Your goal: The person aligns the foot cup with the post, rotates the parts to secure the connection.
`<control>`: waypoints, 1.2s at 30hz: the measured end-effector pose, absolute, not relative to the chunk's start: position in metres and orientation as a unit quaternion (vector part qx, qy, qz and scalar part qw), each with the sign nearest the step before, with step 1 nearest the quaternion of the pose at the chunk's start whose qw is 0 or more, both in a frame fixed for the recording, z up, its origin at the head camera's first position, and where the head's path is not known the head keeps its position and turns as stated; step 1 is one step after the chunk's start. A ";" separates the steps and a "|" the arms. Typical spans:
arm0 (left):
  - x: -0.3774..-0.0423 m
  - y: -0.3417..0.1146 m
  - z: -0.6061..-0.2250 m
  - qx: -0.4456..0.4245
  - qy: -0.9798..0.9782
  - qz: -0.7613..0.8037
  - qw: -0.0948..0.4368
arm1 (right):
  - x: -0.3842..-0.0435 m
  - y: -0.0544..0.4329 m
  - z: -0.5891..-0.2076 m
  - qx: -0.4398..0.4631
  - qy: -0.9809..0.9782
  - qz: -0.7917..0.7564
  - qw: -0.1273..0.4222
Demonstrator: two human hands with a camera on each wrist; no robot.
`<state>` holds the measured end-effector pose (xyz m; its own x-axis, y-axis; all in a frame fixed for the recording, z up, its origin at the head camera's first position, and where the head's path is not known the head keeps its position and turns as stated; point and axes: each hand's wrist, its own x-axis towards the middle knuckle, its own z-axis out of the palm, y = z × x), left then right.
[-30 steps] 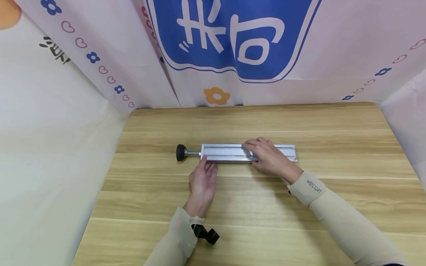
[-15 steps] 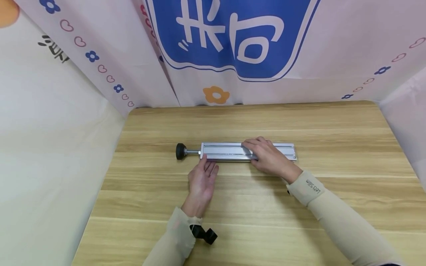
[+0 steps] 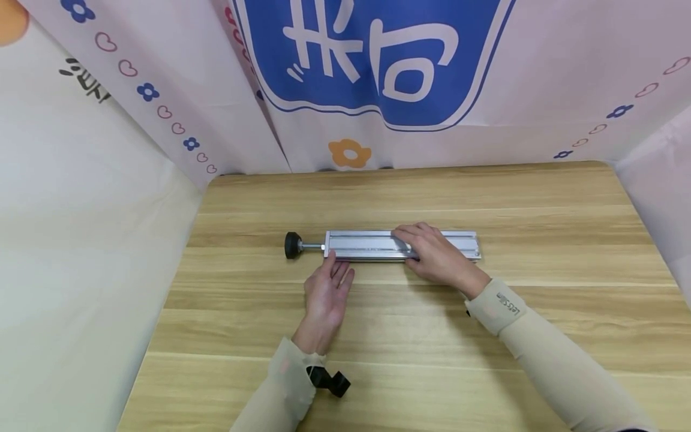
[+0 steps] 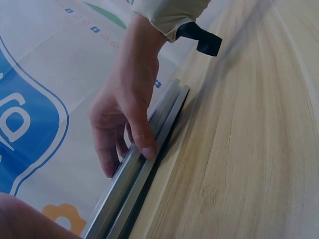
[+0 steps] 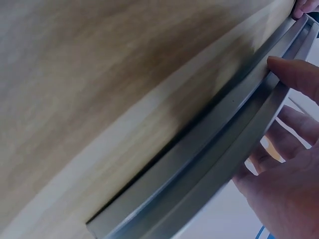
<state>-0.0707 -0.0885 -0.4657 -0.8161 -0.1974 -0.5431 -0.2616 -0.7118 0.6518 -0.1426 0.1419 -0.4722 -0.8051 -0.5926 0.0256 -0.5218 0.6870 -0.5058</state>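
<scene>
A silver aluminium profile [image 3: 363, 244] lies lengthwise across the table, with grooves along its faces. From its left end sticks a levelling foot [image 3: 293, 245], a black round pad on a threaded metal rod. My right hand [image 3: 439, 258] grips the profile right of its middle. In the right wrist view its thumb [image 5: 294, 74] presses the near side while the fingers reach over to the far side. My left hand [image 3: 326, 300] is at the profile's left end, palm partly up. Its thumb touches the near corner, and the other fingers extend loosely along the near edge; their tips are partly hidden.
The wood-grain table [image 3: 410, 336] spreads around the profile on all sides. A white printed cloth [image 3: 486, 144] with a blue sign hangs along the back edge, and plain white sheeting [image 3: 97, 240] hangs at the left. A black wrist mount [image 3: 329, 381] juts from the left cuff.
</scene>
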 end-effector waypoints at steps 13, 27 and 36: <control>-0.064 -0.088 -0.467 -0.297 0.403 0.865 0.033 | -0.140 0.145 -0.477 -0.302 0.917 -0.254 0.063; -0.059 -0.078 -0.469 -0.310 0.424 0.851 0.006 | -0.136 0.151 -0.479 -0.274 0.931 -0.237 0.044; -0.055 -0.083 -0.468 -0.306 0.421 0.853 -0.036 | -0.131 0.158 -0.480 -0.261 0.937 -0.230 0.029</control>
<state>-0.0546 -0.0832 -0.4678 -0.8095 -0.3202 -0.4921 -0.1960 -0.6426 0.7407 -0.1307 0.1577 -0.4798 -0.8625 -0.5019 0.0653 -0.4750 0.7581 -0.4468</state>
